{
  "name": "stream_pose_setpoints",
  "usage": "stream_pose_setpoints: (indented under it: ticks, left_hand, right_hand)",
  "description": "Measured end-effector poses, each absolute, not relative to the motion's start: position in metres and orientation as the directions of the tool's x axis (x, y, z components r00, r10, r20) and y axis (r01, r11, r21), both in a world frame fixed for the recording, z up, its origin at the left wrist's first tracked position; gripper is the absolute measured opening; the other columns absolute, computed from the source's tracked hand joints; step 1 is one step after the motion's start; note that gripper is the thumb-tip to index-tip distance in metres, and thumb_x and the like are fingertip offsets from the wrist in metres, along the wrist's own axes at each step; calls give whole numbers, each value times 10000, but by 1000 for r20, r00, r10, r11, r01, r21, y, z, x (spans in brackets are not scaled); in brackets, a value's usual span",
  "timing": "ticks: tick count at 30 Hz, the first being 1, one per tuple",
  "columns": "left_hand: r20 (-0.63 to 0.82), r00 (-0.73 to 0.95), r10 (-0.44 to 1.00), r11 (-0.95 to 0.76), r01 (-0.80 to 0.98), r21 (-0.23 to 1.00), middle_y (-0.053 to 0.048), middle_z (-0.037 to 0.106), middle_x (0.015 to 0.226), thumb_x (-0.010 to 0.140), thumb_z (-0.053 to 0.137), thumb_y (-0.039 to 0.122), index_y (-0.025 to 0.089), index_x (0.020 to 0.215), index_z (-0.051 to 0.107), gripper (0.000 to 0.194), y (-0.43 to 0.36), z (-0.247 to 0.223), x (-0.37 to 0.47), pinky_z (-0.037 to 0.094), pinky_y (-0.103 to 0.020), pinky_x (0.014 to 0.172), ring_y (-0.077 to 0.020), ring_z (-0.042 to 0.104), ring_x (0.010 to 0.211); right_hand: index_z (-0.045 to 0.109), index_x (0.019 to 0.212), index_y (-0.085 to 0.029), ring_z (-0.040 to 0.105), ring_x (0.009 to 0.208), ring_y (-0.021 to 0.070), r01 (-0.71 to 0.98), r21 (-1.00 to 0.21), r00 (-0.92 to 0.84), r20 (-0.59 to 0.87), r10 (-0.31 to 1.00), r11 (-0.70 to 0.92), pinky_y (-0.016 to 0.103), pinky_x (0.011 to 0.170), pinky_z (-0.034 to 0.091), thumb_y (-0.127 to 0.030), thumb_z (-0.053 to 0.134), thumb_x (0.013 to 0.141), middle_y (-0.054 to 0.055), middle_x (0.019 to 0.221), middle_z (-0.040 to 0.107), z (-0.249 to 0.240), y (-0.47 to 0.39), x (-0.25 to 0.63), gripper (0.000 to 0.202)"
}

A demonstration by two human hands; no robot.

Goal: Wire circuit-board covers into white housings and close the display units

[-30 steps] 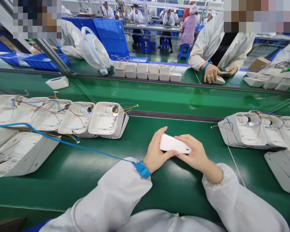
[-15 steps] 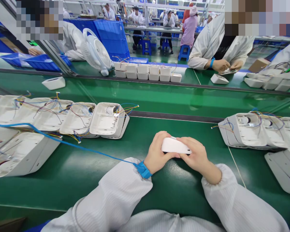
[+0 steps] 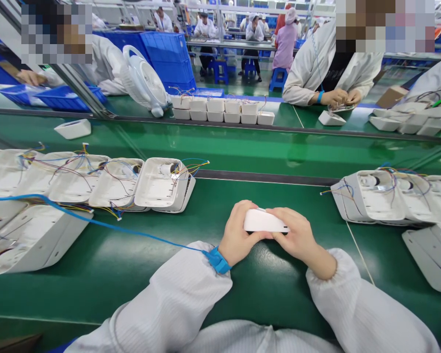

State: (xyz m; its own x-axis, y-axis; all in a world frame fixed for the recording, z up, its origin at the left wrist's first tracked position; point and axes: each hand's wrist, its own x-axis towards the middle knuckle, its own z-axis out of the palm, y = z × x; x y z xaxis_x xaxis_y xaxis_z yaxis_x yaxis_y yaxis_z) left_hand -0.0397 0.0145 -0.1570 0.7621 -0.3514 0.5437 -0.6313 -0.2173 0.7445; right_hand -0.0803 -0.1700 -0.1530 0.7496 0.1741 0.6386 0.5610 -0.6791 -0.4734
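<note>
Both of my hands grip one small white plastic housing [image 3: 265, 221] above the green bench, in the lower middle of the view. My left hand [image 3: 238, 230] is closed round its left end and wears a blue wrist strap [image 3: 216, 260] with a blue cord. Around the right end closes my right hand [image 3: 292, 233], beside a small dark slot. The thumbs meet along the near edge, and the underside is mostly hidden. Nearest on the left stands an open white casing [image 3: 158, 184] with loose coloured wires.
More wired white casings [image 3: 384, 201] line the right side, and a row of them [image 3: 73, 181] fills the left. Beyond a dark rail, a white shell [image 3: 73, 129] lies on the green belt [image 3: 220, 147]. Co-workers sit across, near a fan [image 3: 145, 81] and stacked white boxes [image 3: 216, 110].
The white shell on the belt has slid left. A co-worker's hand at the far left has moved left. My hands keep the same grip on the housing; the view has shifted slightly.
</note>
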Motion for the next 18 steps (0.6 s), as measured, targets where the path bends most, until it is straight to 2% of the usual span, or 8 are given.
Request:
stream_pose_setpoints:
  ticks: [6, 10, 11, 13, 15, 16, 18]
  left_hand:
    - [519, 783, -344, -219, -604, 766, -102, 518, 1239, 736, 779, 437, 207, 1260, 472, 649, 14, -158, -39, 426, -393, 1001, -242, 512, 1156]
    - [509, 787, -350, -229, -598, 768, -131, 443, 1379, 791, 737, 401, 212, 1405, 354, 748, 14, -159, -40, 382, -427, 1075, -254, 449, 1271]
    - [514, 784, -350, -227, -603, 765, -137, 415, 1413, 809, 721, 388, 212, 1427, 324, 756, 14, -159, -40, 372, -433, 1088, -256, 422, 1303]
    - [515, 775, -365, -227, -611, 758, -136, 384, 1450, 844, 684, 353, 214, 1442, 308, 720, 14, -161, -41, 366, -439, 1100, -252, 385, 1341]
    - [511, 762, -399, -222, -621, 752, -124, 408, 1438, 878, 633, 305, 213, 1418, 350, 617, 14, -161, -42, 375, -429, 1100, -234, 398, 1336]
    - [510, 751, -419, -216, -628, 748, -119, 431, 1421, 889, 612, 281, 207, 1394, 386, 558, 13, -161, -43, 379, -422, 1100, -223, 415, 1323]
    - [512, 728, -456, -197, -643, 740, -114, 495, 1360, 901, 577, 245, 190, 1326, 463, 444, 12, -159, -44, 398, -405, 1087, -207, 463, 1278]
  right_hand:
    - [575, 1233, -201, 615, 994, 206, 578, -470, 758, 612, 226, -667, 347, 843, 505, -316, 598, 899, 78, 1124, 648, -151, -173, -78, 354]
    - [568, 1240, -194, 623, 973, 200, 533, -484, 787, 586, 196, -693, 326, 837, 495, -391, 608, 903, 76, 1118, 650, -152, -182, -74, 393]
    - [575, 1227, -190, 627, 960, 201, 480, -515, 813, 565, 139, -711, 321, 827, 495, -425, 608, 900, 75, 1114, 652, -153, -187, -72, 404]
    - [592, 1189, -180, 638, 906, 213, 280, -616, 878, 474, -62, -736, 323, 772, 496, -515, 568, 900, 81, 1073, 663, -156, -201, -64, 443]
    - [622, 1076, -154, 646, 779, 221, 2, -736, 915, 275, -296, -677, 324, 677, 489, -606, 471, 914, 94, 922, 681, -161, -218, -56, 504]
    - [628, 985, -139, 639, 690, 216, -122, -774, 916, 152, -370, -621, 318, 625, 482, -639, 417, 920, 95, 819, 675, -163, -226, -52, 547]
    - [607, 842, -127, 599, 532, 186, -259, -819, 910, -29, -414, -512, 296, 532, 463, -686, 355, 917, 93, 695, 647, -169, -239, -46, 618]
